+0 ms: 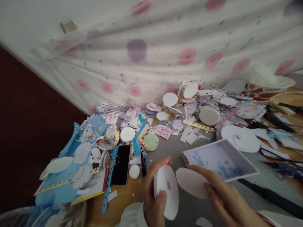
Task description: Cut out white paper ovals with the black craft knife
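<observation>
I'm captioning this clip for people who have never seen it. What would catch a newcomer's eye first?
First, the two hands at the bottom centre: the left hand grips a white paper disc upright, while the right hand holds a second disc flatter beside it. Behind them, a heap of paper circles and dotted strips spreads along the flowered cloth. A black phone lies to the left, and a shallow white box to the right.
</observation>
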Demonstrator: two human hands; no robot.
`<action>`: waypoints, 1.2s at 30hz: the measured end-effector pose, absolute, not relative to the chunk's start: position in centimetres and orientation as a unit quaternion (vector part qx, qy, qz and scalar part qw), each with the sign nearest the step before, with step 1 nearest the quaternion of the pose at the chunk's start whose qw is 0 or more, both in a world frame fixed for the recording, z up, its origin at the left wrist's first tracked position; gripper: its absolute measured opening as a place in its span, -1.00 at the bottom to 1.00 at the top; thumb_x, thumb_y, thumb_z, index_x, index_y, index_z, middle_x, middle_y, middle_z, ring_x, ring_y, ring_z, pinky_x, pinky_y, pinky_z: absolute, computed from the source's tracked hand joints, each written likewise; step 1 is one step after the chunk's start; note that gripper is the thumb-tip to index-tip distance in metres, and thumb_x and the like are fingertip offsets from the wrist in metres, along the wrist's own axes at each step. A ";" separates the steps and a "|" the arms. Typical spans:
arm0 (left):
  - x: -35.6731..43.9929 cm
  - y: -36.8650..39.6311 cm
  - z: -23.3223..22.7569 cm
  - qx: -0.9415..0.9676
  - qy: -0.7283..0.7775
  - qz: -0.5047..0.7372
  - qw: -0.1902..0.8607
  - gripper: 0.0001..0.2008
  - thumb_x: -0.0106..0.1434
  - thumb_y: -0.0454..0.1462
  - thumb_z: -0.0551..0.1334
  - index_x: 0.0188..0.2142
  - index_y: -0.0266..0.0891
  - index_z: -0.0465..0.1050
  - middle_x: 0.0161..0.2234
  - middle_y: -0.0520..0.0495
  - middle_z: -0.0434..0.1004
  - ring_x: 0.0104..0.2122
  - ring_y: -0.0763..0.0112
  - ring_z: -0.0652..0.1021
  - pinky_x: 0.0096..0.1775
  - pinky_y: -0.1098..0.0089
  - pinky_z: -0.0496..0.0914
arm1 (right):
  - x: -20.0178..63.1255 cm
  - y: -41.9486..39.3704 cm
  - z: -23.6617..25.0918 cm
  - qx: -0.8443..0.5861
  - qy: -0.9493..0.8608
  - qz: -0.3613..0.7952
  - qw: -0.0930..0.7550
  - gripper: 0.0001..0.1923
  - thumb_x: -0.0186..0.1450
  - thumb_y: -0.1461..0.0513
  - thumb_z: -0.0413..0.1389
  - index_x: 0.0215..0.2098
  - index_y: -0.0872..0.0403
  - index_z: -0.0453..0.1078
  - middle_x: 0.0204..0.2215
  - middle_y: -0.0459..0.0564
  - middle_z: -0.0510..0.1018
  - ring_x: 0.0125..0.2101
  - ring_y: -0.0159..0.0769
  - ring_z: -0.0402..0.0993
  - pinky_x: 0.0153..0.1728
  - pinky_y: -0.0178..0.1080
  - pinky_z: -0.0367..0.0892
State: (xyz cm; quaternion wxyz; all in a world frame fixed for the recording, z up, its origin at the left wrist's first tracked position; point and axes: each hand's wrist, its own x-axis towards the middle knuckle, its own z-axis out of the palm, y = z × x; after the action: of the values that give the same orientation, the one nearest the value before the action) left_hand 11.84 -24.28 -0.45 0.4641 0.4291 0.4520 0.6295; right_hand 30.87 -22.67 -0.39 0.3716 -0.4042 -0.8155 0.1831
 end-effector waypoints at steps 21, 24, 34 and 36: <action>14.1 -23.9 0.4 0.317 0.378 0.649 0.580 -0.58 0.05 -0.16 0.22 -0.12 -0.22 0.60 -0.07 -0.20 0.58 0.00 -0.06 0.48 0.03 0.15 0.38 | 25.6 -22.9 -1.1 -0.417 -0.782 0.146 0.440 -0.78 0.44 0.16 -0.06 -0.39 -0.02 0.19 -0.53 -0.12 0.39 -0.54 -0.33 0.35 -0.55 -0.32 0.30; 15.2 -24.2 0.9 0.318 0.368 0.657 0.576 -0.58 -0.01 -0.18 0.18 -0.15 -0.19 0.61 -0.11 -0.18 0.58 -0.02 -0.06 0.47 0.02 0.15 0.37 | 24.8 -22.7 -1.4 -0.407 -0.772 0.137 0.468 -0.77 0.42 0.31 -0.10 -0.41 -0.02 0.17 -0.56 -0.15 0.35 -0.56 -0.38 0.32 -0.57 -0.36 0.24; 15.8 -24.4 1.1 0.220 0.373 0.614 0.660 -0.55 -0.08 -0.15 0.15 -0.18 -0.14 0.59 -0.11 -0.18 0.58 -0.03 -0.09 0.44 0.02 0.10 0.29 | 25.4 -22.8 -2.3 -0.392 -0.769 0.153 0.481 -0.75 0.39 0.35 -0.10 -0.44 -0.01 0.19 -0.60 -0.17 0.36 -0.61 -0.41 0.31 -0.58 -0.36 0.23; 15.8 -24.1 1.1 0.221 0.371 0.610 0.664 -0.55 -0.08 -0.17 0.16 -0.18 -0.17 0.59 -0.15 -0.18 0.58 -0.08 -0.03 0.45 -0.03 0.15 0.30 | 25.4 -22.7 -1.9 -0.393 -0.772 0.177 0.467 -0.74 0.42 0.33 -0.12 -0.43 -0.02 0.18 -0.59 -0.16 0.38 -0.61 -0.42 0.35 -0.58 -0.38 0.26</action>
State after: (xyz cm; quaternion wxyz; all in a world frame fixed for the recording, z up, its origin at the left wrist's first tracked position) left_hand 15.77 -24.08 1.10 0.6644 0.2211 0.3707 0.6102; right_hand 25.36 -22.73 -1.88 0.4665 -0.3934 -0.7721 0.1775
